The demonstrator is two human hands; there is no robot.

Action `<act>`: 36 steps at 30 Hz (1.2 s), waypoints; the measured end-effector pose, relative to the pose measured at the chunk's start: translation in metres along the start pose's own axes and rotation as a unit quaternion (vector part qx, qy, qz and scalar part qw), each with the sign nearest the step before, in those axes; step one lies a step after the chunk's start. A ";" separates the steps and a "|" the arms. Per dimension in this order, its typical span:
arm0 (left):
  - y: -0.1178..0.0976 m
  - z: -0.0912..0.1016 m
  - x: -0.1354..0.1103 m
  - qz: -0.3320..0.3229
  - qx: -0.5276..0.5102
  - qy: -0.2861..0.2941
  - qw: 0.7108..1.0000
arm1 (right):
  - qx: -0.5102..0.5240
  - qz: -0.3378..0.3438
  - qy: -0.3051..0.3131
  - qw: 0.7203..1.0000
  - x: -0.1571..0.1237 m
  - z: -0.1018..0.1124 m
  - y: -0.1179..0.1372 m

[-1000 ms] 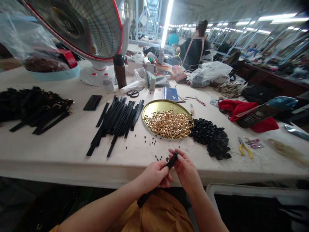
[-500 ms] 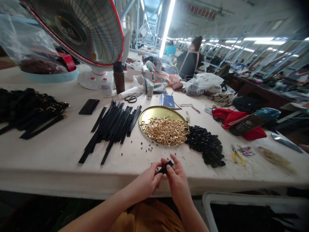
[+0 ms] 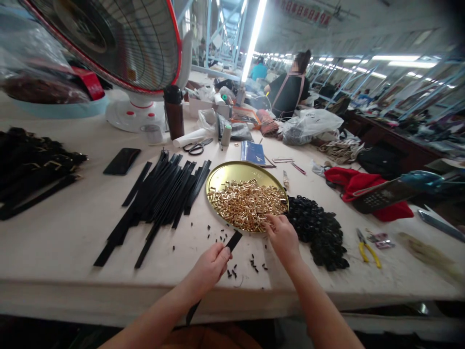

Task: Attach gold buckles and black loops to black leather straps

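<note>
Tray (image 3: pixel 240 169): polished, gold-toned metal before us.
Fittings (image 3: pixel 243 203): shiny, metallic.
Strap (image 3: pixel 233 240): smooth, leather-like, matt black, as we see it.
Tabletop (image 3: pixel 69 237): matt, cloth-like.

On the pale table (image 3: pixel 72 232) lie black strips (image 3: pixel 160 194), a golden tray (image 3: pixel 240 170), black loops (image 3: pixel 321 228), scissors (image 3: pixel 202 145) and pliers (image 3: pixel 362 242).

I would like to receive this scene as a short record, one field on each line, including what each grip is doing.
Left grip: holds a black strap
Right grip: fingertips at the gold-coloured pieces; whether one is held is unclear
Tray: round, gold-coloured, on the table
Left of tray: pile of straps
Right of tray: heap of black pieces, then yellow-handled pliers
In front of tray: scattered small black bits
Behind tray: blue booklet
</note>
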State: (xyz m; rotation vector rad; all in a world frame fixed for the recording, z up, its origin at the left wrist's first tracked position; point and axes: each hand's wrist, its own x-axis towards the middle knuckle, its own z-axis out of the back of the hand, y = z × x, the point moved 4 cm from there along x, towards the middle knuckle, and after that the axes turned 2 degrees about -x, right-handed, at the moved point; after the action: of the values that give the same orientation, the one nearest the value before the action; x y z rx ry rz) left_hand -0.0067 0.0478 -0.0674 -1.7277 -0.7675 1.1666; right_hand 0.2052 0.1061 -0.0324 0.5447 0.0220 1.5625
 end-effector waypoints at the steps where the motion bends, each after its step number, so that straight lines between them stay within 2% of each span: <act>1: 0.001 0.000 0.001 0.001 0.002 -0.002 1.000 | -0.041 0.022 0.026 0.999 0.009 -0.003 -0.002; 4: 0.000 -0.001 0.000 0.007 0.020 -0.009 1.000 | -0.115 0.050 0.079 0.989 0.021 -0.013 -0.001; 7: -0.006 -0.002 -0.003 -0.007 0.043 -0.004 0.999 | -0.117 0.043 0.083 0.989 0.024 -0.016 0.000; 9: -0.012 -0.004 -0.007 -0.021 0.058 0.001 0.998 | -0.067 0.028 0.068 0.995 0.025 -0.013 -0.001; 11: -0.019 -0.004 -0.010 -0.038 0.069 -0.003 0.997 | 0.048 -0.018 0.039 0.998 0.026 -0.005 -0.004; 13: -0.027 -0.004 -0.013 -0.061 0.080 -0.017 0.995 | 0.171 -0.070 0.019 0.983 0.022 0.005 -0.002; 15: -0.038 -0.005 -0.017 -0.093 0.091 -0.037 0.991 | 0.311 -0.126 0.047 0.941 0.012 0.012 0.007; 16: -0.043 -0.005 -0.019 -0.108 0.096 -0.046 0.988 | 0.385 -0.154 0.076 0.907 0.004 0.015 0.016; 17: -0.049 -0.006 -0.021 -0.121 0.099 -0.051 0.986 | 0.461 -0.182 0.111 0.862 -0.005 0.016 0.026; 19: -0.059 -0.010 -0.025 -0.134 0.094 -0.051 0.985 | 0.593 -0.234 0.173 0.751 -0.024 0.019 0.049; 21: -0.067 -0.014 -0.029 -0.135 0.082 -0.039 0.987 | 0.655 -0.258 0.216 0.677 -0.042 0.022 0.070; 23: -0.070 -0.016 -0.033 -0.133 0.073 -0.030 0.988 | 0.683 -0.267 0.248 0.633 -0.057 0.023 0.086; 26: -0.067 -0.015 -0.038 -0.137 0.086 -0.030 0.986 | 0.704 -0.275 0.276 0.593 -0.072 0.020 0.096; 28: -0.063 -0.012 -0.039 -0.150 0.112 -0.033 0.982 | 0.707 -0.283 0.291 0.579 -0.079 0.016 0.097; 30: -0.059 -0.010 -0.042 -0.168 0.148 -0.038 0.974 | 0.704 -0.293 0.287 0.580 -0.083 0.012 0.095; 33: -0.054 -0.007 -0.047 -0.174 0.205 -0.044 0.962 | 0.696 -0.307 0.220 0.611 -0.083 0.009 0.087; 36: -0.049 -0.007 -0.053 -0.144 0.259 -0.025 0.955 | 0.692 -0.311 0.144 0.635 -0.082 0.010 0.080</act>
State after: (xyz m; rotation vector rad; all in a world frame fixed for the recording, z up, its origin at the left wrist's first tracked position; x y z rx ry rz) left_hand -0.0200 0.0207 -0.0017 -1.1166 -0.6446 1.0898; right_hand 0.1310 0.0188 -0.0225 1.2688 1.6130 0.6319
